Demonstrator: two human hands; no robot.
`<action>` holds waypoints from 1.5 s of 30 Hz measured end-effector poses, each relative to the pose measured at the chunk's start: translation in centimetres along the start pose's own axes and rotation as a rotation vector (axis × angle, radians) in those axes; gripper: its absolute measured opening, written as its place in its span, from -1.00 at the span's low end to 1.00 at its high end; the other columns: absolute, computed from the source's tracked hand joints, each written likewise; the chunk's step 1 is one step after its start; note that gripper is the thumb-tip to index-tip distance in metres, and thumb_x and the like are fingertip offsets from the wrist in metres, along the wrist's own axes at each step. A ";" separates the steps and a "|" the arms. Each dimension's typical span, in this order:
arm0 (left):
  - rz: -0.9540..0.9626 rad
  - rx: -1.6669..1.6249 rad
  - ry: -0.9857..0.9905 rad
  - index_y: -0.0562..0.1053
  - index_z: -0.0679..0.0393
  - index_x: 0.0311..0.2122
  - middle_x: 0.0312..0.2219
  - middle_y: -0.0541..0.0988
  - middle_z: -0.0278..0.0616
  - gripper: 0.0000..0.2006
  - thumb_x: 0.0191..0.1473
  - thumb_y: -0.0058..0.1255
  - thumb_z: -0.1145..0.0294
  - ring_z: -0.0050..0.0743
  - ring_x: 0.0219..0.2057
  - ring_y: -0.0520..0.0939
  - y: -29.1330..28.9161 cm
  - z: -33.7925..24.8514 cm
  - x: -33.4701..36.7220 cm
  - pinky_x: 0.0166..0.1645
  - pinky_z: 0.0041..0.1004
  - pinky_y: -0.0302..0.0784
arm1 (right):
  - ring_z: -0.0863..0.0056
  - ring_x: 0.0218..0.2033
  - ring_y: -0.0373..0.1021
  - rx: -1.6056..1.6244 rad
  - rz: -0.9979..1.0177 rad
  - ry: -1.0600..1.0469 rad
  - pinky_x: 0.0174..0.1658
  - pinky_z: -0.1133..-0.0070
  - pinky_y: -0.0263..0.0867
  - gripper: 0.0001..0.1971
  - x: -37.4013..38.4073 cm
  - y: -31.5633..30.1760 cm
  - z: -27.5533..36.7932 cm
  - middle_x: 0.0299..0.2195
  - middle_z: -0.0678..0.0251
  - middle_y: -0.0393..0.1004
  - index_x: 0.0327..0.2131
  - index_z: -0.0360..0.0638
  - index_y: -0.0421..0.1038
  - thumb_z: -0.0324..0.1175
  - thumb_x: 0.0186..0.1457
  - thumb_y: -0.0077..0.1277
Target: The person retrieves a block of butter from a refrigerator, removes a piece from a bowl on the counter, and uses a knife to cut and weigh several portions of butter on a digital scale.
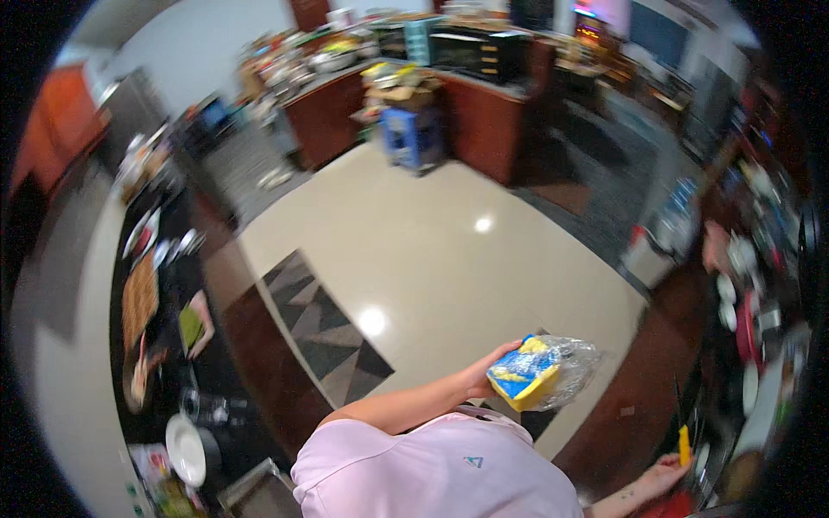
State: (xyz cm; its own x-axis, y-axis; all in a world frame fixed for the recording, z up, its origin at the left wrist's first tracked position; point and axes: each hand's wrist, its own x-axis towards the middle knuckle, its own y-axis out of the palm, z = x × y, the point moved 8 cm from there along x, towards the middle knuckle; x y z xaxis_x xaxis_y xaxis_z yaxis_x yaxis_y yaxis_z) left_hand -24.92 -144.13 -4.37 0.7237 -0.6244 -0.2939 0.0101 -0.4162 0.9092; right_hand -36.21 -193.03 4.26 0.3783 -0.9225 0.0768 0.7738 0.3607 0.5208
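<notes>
My left hand (490,373) is closed on a blue and yellow block-shaped packet (523,376), holding it in front of my chest. A crumpled clear plastic bag (577,367) hangs loosely around the packet's right end. At the lower right, over the dark counter, my right hand (663,475) is closed around the yellow handle of what looks like a knife (685,445). Its thin dark blade points away from me and is hard to make out against the counter.
The left counter holds a white bowl (192,451), a clear glass (211,407), a brown board (140,298) and a green item (192,328). Bottles and dishes crowd the right counter. A blue stool (411,138) stands ahead; a patterned mat (324,332) lies on the floor.
</notes>
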 end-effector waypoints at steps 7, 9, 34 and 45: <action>-0.220 -0.191 0.537 0.38 0.00 0.07 -0.04 0.53 -0.29 -0.43 0.10 -0.12 -0.21 -0.43 -0.06 0.56 -8.0 -11.8 -6.9 0.11 -0.31 0.41 | 0.53 -0.34 0.34 0.073 0.946 1.183 -0.25 0.55 0.34 -0.67 -25.4 28.2 -22.8 -0.28 0.27 0.45 0.04 -0.16 0.27 -0.32 0.22 -0.12; -0.279 -0.288 0.663 0.36 0.02 0.08 -0.03 0.51 -0.26 -0.43 0.11 -0.11 -0.17 -0.39 -0.04 0.55 -8.3 -13.8 -9.5 0.12 -0.28 0.41 | 0.46 -0.33 0.35 -0.018 1.234 1.357 -0.22 0.49 0.36 -0.63 -32.4 32.2 -24.3 -0.31 0.25 0.40 0.04 -0.17 0.26 -0.46 0.13 -0.11; -1.223 0.035 1.276 0.25 0.21 0.12 -0.04 0.43 -0.21 -0.51 0.17 -0.01 0.17 -0.50 0.00 0.41 -23.1 -42.2 -25.6 0.11 -0.48 0.29 | 0.79 -0.73 0.07 -0.692 2.452 1.545 -0.70 0.72 -0.06 -0.61 -77.5 56.3 -40.9 -0.59 0.55 0.29 -0.21 -0.05 0.33 -0.21 -0.07 0.27; -0.682 0.181 0.641 0.22 0.11 0.16 0.03 0.43 -0.17 -0.47 0.18 -0.13 0.03 -0.28 0.03 0.48 -27.6 -60.8 -12.4 0.11 -0.24 0.40 | 0.83 -0.80 -0.02 -0.493 1.779 1.308 -0.75 0.73 -0.11 -0.44 -66.7 69.2 -47.0 -0.55 0.48 0.37 -0.12 -0.13 0.32 0.09 -0.03 0.19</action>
State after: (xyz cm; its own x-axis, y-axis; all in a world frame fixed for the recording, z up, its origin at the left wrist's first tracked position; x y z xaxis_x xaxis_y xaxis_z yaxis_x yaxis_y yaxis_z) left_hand 7.82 -84.71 -7.87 0.8424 0.2493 -0.4776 0.5016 -0.6867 0.5261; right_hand 16.04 -100.06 -4.81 0.4656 0.7606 -0.4525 -0.6703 0.6369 0.3809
